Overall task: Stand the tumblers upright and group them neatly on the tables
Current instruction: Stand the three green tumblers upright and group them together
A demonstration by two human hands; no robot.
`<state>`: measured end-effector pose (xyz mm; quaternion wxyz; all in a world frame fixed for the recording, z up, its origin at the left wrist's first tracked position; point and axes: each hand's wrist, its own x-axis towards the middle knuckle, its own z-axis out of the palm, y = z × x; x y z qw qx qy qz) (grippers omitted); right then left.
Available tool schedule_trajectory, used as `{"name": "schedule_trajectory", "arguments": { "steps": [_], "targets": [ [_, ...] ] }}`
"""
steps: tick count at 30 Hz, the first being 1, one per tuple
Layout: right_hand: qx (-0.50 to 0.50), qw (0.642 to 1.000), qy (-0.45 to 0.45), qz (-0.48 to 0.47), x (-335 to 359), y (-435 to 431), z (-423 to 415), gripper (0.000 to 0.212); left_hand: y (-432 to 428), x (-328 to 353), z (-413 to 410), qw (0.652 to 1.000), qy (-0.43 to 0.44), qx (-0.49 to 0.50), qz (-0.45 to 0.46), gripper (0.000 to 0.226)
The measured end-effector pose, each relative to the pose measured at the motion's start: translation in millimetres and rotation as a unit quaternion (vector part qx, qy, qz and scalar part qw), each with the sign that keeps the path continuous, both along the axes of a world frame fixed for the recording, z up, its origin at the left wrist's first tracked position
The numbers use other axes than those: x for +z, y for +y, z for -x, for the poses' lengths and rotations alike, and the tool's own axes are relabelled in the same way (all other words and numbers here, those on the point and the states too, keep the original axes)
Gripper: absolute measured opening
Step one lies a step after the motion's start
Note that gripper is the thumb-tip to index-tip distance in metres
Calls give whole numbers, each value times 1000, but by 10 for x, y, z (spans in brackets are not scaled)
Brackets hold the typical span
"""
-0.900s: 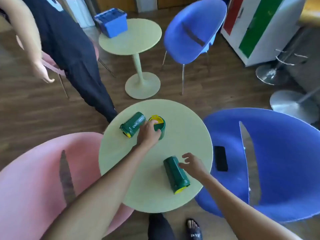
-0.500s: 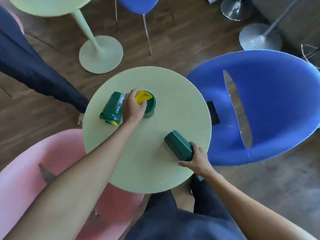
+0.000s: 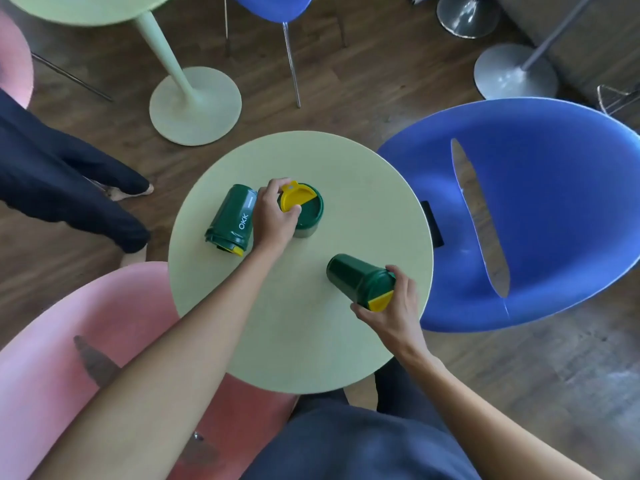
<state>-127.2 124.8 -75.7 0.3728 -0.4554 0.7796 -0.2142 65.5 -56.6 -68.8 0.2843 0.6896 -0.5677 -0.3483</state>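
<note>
Three dark green tumblers with yellow lids are on the round pale green table. One tumbler stands upright near the table's middle, and my left hand grips it at the lid's rim. A second tumbler, marked OKK, lies on its side just left of that hand, lid end toward me. My right hand holds the lid end of the third tumbler, which is tilted with its base pointing up and left, near the table's right front.
A blue chair stands right of the table with a black phone on its seat edge. A pink chair is at the front left. Another person's legs are at the left. A second green table's base is behind.
My right hand has taken hold of the third tumbler at its lid end and tipped it up off the table. My left hand stays on the upright tumbler. The camera has moved closer.
</note>
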Motion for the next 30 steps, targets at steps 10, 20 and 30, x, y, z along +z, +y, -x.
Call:
{"name": "schedule_trajectory", "arguments": {
  "steps": [10, 20, 30],
  "targets": [
    [84, 996, 40, 1, 75, -651, -471, 92, -41, 3, -59, 1000, 22, -11, -12, 49],
    [80, 997, -5, 10, 74, -686, -438, 100, -52, 1, -83, 999, 39, -14, -7, 48],
    [92, 996, -10, 6, 83, -943, -429, 98, -59, -22, -85, 999, 42, -14, -11, 48]
  ]
}}
